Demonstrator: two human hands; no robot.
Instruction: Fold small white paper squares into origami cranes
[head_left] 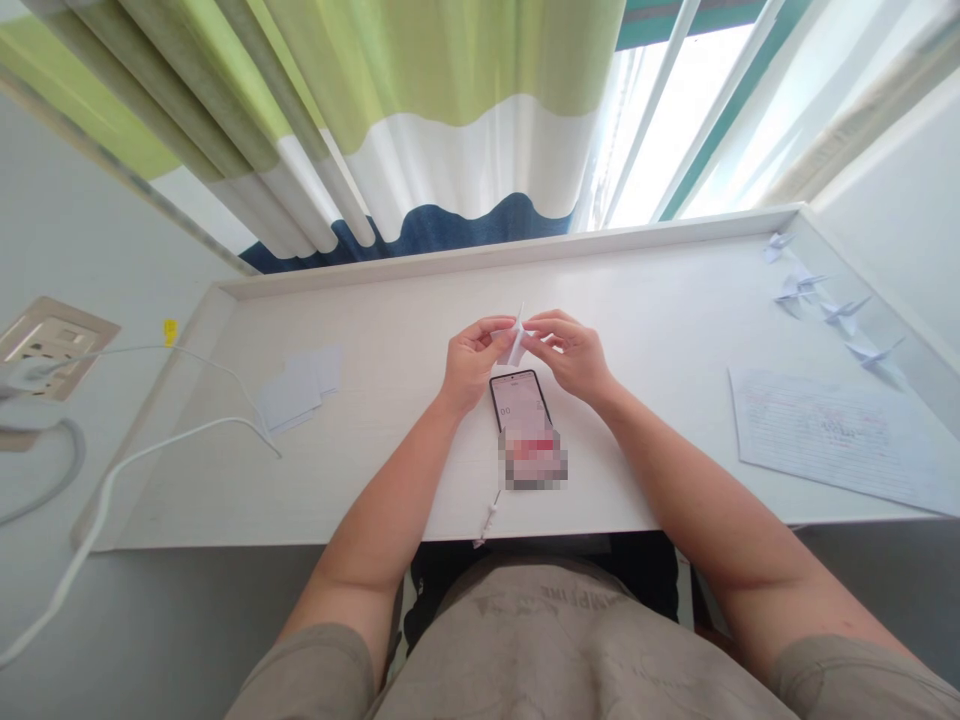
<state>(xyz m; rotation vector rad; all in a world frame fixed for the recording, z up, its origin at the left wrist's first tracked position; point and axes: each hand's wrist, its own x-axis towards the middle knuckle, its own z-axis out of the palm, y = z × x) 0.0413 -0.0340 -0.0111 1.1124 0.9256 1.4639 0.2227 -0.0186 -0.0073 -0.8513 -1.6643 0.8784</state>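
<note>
Both of my hands meet over the middle of the white desk (390, 470) and pinch a small folded white paper piece (516, 338) between them. My left hand (471, 362) grips its left side with curled fingers. My right hand (570, 355) holds its right side, fingertips pressed on the fold. A thin point of the paper sticks up between the hands. Just below them a phone (519, 400) lies flat on the desk with its screen lit.
A small stack of white paper squares (298, 390) lies at the left. Several folded paper cranes (825, 300) line the right edge, beside a written sheet (832, 435). A white cable (150, 455) runs from a wall socket (52, 345). Curtains and a window stand behind.
</note>
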